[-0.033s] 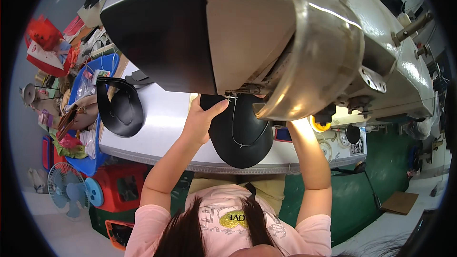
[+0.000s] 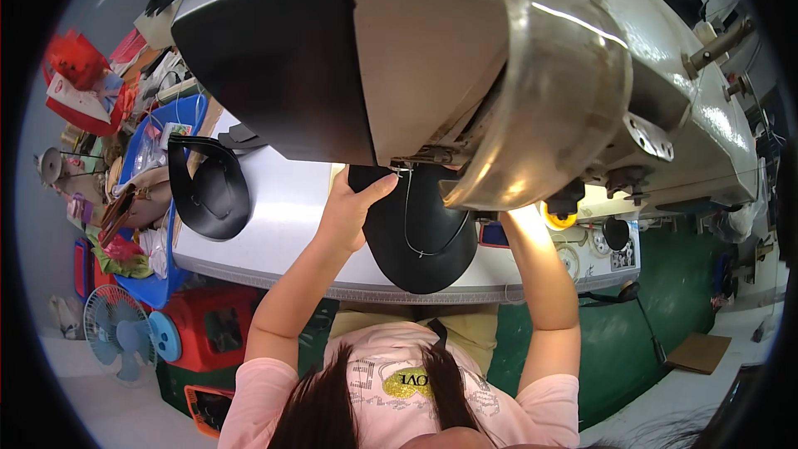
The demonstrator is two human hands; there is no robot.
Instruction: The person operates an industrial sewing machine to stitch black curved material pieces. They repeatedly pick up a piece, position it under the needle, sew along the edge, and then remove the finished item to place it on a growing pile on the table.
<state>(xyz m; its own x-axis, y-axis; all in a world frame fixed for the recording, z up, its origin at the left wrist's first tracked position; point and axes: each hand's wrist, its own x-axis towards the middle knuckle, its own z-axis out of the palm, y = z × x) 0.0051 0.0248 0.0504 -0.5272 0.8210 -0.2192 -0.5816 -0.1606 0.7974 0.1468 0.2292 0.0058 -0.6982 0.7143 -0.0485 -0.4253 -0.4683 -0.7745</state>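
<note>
A smooth black, leather-like piece with a rounded near end (image 2: 424, 254) lies under the head of a large sewing machine (image 2: 432, 58). My left hand (image 2: 356, 209) grips its left edge, thumb on top; the other fingers are mostly out of sight under the machine. A pale thread (image 2: 407, 212) hangs from the needle area and loops across the black piece. My right forearm (image 2: 540, 283) reaches up behind the machine's metal guard (image 2: 573, 91), which hides the hand and its fingers. The needle point is too small to make out.
Another black curved piece (image 2: 212, 199) rests on the white table (image 2: 283, 199) at left. Beyond the table's left edge stands a blue bin (image 2: 162, 270) with bags and cloth. A fan (image 2: 125, 337) and red box (image 2: 208, 328) are lower left. A yellow bobbin-like ring (image 2: 559, 216) sits right.
</note>
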